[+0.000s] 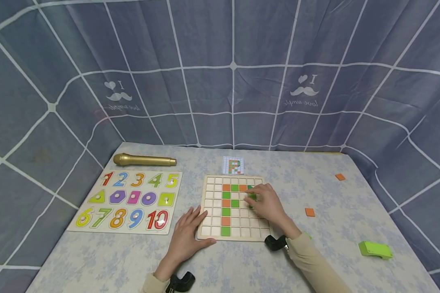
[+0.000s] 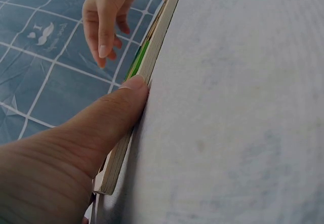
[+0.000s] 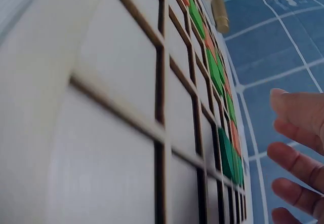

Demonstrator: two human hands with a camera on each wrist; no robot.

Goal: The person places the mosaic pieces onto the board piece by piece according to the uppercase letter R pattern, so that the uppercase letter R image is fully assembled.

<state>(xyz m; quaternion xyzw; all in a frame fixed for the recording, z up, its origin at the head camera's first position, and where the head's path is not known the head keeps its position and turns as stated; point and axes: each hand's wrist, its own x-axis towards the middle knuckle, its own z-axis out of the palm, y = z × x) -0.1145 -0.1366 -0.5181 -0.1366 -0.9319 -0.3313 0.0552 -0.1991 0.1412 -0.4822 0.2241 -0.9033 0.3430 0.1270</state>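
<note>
A wooden grid board (image 1: 245, 233) lies flat on the table, with orange and green square tiles (image 1: 225, 231) in some of its cells. My left hand (image 1: 185, 239) rests at its near left corner; in the left wrist view the straight thumb (image 2: 109, 117) touches the board's edge. Over the right part of the board hovers my right hand (image 1: 267, 203), fingers loosely bent. In the right wrist view no tile shows between those fingers (image 3: 293, 160), and green tiles (image 3: 227, 154) sit in the cells beyond. Behind the board lies a small card (image 1: 233, 166) printed with a coloured grid pattern.
Left of the board lies a number and shape puzzle (image 1: 124, 208), with a gold microphone (image 1: 146, 160) behind it. To the right are two loose orange tiles (image 1: 309, 212) and a bright green block (image 1: 375, 250). A bit of green (image 1: 308, 235) peeks out beside my right wrist.
</note>
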